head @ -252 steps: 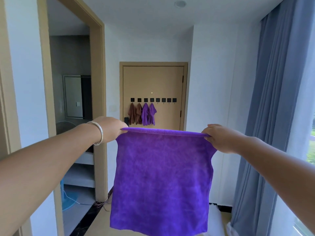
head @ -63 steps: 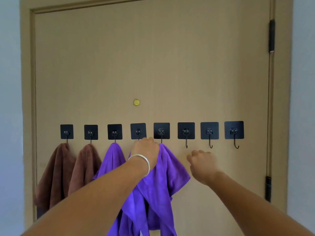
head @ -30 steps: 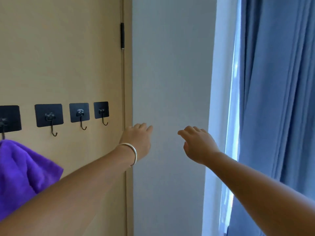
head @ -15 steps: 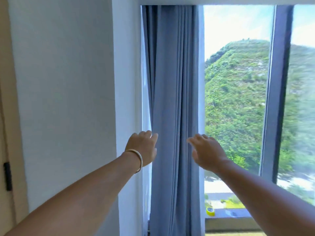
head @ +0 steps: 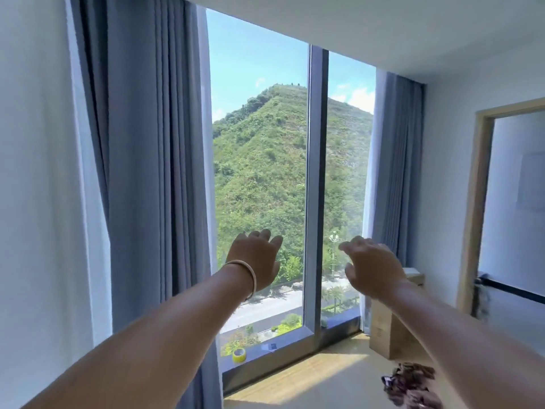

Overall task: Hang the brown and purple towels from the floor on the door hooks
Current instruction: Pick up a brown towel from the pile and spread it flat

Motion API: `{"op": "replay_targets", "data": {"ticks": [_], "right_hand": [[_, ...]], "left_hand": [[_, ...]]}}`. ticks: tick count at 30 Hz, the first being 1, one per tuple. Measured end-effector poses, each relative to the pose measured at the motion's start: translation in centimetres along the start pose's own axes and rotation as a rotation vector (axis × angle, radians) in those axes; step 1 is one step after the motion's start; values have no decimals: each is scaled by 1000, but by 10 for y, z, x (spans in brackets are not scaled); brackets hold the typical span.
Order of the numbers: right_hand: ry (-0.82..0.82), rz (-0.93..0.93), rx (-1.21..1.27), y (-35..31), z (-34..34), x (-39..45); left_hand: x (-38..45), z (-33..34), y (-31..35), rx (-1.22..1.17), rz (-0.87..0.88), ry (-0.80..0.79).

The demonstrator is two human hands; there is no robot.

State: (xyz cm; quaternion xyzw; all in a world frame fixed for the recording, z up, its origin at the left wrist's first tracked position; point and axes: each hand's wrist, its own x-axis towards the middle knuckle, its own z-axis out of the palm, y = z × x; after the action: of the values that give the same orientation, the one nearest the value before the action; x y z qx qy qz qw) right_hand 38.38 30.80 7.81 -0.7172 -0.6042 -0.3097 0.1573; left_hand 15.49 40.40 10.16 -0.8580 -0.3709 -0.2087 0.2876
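Facing the window [head: 259, 172], both arms out, left hand [head: 256, 258] and right hand [head: 373, 268] spread loose and holding nothing, likely freed for the next pickup. Brown towel [head: 410, 385] lies crumpled on the floor [head: 324, 376], low right, under the right forearm; door hooks not in sight.

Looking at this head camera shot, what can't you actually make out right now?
- Brown towel on the floor: blurred, partly behind the right forearm, cut by the bottom edge.
- Door hooks: out of view; the camera faces the window.
- Cardboard box: partly behind the right hand.
- Left hand: only its back shows.
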Motion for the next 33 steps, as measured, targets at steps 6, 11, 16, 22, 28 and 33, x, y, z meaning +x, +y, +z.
{"op": "replay_targets", "data": {"ticks": [6,11,16,22,28,33], "right_hand": [[-13,144,-61,110,-8,-53],[-13,245,-144,193,-18,-102],[-78,367,-246,269,-23,-156],[-125,528,-297,348,-35,-225],[-204,666,-371,400,-43,-273],[-270,737,-407,438,-37,-289]], "left_hand": [[53,3,113,-90,139,38],[87,6,206,-143,246,76],[115,5,295,-243,337,108],[137,1,397,-338,459,109],[161,-2,483,-409,582,133],[190,12,540,-448,652,130]]}}
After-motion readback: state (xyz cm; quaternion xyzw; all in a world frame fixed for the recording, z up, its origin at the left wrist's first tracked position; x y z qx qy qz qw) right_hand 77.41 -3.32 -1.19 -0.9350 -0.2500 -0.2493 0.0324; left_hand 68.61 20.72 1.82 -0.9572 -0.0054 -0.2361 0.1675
